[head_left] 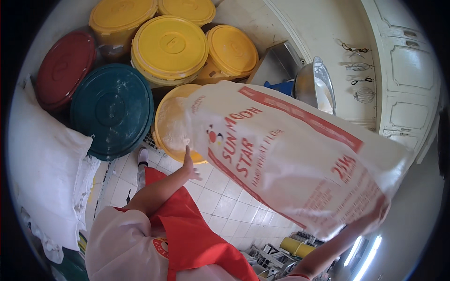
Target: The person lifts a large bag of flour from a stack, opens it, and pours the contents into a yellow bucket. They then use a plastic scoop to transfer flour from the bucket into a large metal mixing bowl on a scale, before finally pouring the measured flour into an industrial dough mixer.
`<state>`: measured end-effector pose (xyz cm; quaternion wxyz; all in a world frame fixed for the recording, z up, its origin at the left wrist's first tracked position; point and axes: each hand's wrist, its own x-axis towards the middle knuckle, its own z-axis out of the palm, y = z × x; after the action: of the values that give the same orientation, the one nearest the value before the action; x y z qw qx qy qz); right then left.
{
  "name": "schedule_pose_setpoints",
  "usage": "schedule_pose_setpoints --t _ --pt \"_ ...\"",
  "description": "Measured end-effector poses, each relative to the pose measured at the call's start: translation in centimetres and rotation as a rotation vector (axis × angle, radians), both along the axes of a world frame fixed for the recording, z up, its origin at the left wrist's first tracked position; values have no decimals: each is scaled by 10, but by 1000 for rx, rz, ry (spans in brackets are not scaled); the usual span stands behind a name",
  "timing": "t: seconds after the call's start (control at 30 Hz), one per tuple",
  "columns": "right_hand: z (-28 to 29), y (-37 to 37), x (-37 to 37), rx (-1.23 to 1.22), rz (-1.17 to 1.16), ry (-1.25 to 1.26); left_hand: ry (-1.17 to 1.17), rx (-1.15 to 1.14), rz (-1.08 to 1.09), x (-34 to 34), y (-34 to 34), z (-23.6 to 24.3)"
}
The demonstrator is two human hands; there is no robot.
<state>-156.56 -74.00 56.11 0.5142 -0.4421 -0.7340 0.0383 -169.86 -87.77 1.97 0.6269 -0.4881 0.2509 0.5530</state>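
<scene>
A large white sack with red print (290, 154) lies tilted across the view, its upper left end over an open yellow bucket (204, 161). White powder (171, 122) fills the bucket's visible opening at that end. My left hand (190, 166) is beside the bucket's lower rim, just left of the sack, open with fingers apart. My right hand (375, 213) grips the sack's lower right end. The sack hides part of the bucket.
Lidded yellow (169, 44), red (63, 70) and teal (110, 110) bins crowd the upper left. White sacks (49, 168) are stacked at left. A metal bowl (318, 75), hanging utensils (363, 91) and cabinets (405, 65) are at right. Tiled floor (225, 206) shows below.
</scene>
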Motion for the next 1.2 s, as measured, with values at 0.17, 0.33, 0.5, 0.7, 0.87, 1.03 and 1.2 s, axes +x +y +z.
schedule_pose_setpoints --t 0.17,0.33,0.5,0.7,0.87,1.03,1.2 --pt "17 -24 51 -156 191 205 32 719 404 15 36 23" --pt "20 6 189 -515 415 280 153 1088 794 4 91 43" --pt "-55 51 306 -773 465 279 561 1539 858 5 140 112" --pt "-211 149 383 -896 479 299 895 1358 635 34 130 150" --pt "-270 177 358 -1110 694 279 1274 944 187 57 73 151" --pt "-286 85 225 -1284 1010 235 1514 634 -235 134 -13 170" --pt "-298 -75 172 -1719 1372 247 1568 443 -500 219 -106 174"
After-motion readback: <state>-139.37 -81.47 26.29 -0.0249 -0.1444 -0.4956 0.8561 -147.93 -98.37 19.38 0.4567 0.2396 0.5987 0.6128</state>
